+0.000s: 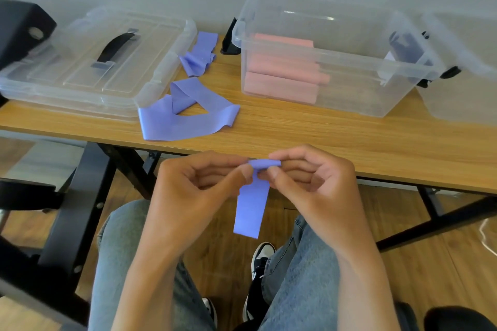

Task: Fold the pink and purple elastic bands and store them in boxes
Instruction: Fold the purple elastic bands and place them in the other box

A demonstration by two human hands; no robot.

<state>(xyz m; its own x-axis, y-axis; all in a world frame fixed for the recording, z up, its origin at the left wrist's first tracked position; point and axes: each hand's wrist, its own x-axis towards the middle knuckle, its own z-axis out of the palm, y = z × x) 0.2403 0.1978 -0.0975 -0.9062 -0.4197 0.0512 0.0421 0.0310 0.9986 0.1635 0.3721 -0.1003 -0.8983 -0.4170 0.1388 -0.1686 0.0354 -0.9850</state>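
Observation:
A purple elastic band (pixel 251 209) hangs in front of the table edge, its top end rolled up. My left hand (pixel 199 191) and my right hand (pixel 312 183) both pinch that rolled top between thumb and fingers. Two more purple bands lie loose on the wooden table (pixel 322 131): a large looped one (pixel 185 113) near the front and a crumpled one (pixel 200 54) further back. Several folded pink bands (pixel 282 72) lie stacked inside an open clear box (pixel 328 62) at the back right.
A clear lid with a black handle (pixel 91 62) lies at the table's left. A second clear box (pixel 462 72) stands at the far right. A black chair (pixel 18 27) is at the far left. Below are my jeans-clad legs and the table's black frame.

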